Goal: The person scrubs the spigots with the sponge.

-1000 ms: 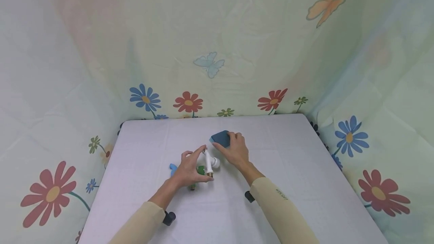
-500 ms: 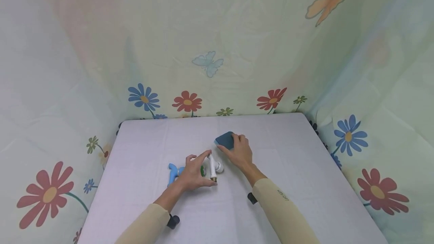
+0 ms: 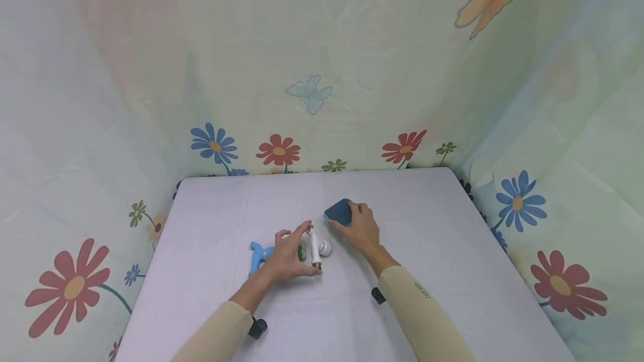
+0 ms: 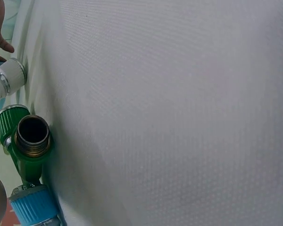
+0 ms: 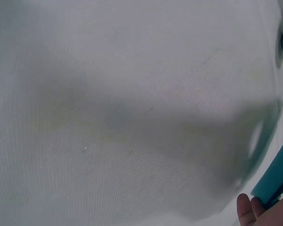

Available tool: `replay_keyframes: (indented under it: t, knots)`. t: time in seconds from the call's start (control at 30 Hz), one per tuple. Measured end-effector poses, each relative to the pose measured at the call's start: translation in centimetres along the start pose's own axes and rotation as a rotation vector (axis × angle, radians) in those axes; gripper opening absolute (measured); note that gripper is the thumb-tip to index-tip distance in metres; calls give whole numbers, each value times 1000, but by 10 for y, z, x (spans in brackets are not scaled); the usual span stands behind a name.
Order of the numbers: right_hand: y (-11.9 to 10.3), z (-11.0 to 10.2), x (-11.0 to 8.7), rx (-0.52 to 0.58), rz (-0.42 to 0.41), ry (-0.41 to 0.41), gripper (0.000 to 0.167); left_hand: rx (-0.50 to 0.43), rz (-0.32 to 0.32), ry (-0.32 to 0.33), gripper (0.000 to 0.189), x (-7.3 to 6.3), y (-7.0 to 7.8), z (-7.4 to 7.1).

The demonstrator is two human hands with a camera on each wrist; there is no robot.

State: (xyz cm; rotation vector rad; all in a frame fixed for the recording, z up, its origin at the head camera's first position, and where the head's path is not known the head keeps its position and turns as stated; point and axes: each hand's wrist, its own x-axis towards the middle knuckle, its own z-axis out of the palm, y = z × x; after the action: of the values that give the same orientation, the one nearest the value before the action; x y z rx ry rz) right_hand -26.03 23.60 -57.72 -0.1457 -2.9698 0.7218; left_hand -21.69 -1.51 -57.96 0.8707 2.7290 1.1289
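My left hand (image 3: pixel 287 258) grips a white tap (image 3: pixel 315 247) lengthwise, thumb at its brass threaded end and index finger at the other. A green tap (image 4: pixel 30 155) lies beneath this hand, mostly hidden in the head view; the left wrist view shows its open threaded pipe end. Left of the hand rests a light blue tap (image 3: pixel 257 256). Beyond the white tap, my right hand (image 3: pixel 363 230) pinches a dark blue block (image 3: pixel 338 212) with a lighter teal edge, thumb along the near side and fingers on the right. In the right wrist view the block (image 5: pixel 276 172) shows at the lower right.
A white cloth covers the table (image 3: pixel 427 222). Curtains with printed flowers and butterflies (image 3: pixel 309 94) stand close around its back and sides. A dark wrist camera (image 3: pixel 258 328) hangs under the left sleeve, another camera (image 3: pixel 378 295) under the right.
My right hand has moved right and slightly nearer with the block. My left hand and the white tap shifted a little right, then stayed still; more of the light blue tap shows.
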Motion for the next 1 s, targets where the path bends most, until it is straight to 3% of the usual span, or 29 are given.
replay_keyframes:
  t: [0.17,0.47,1.0]
  knots:
    - [-2,1,0,7,-12,-4,94,25,-31,-14,124,0,-2,-3]
    - [-4,4,1,1,-21,-15,94,77,-23,-31,124,-1,-4,-6]
    - [-1,1,1,-3,-16,-27,93,310,13,-67,127,-1,-4,-2]
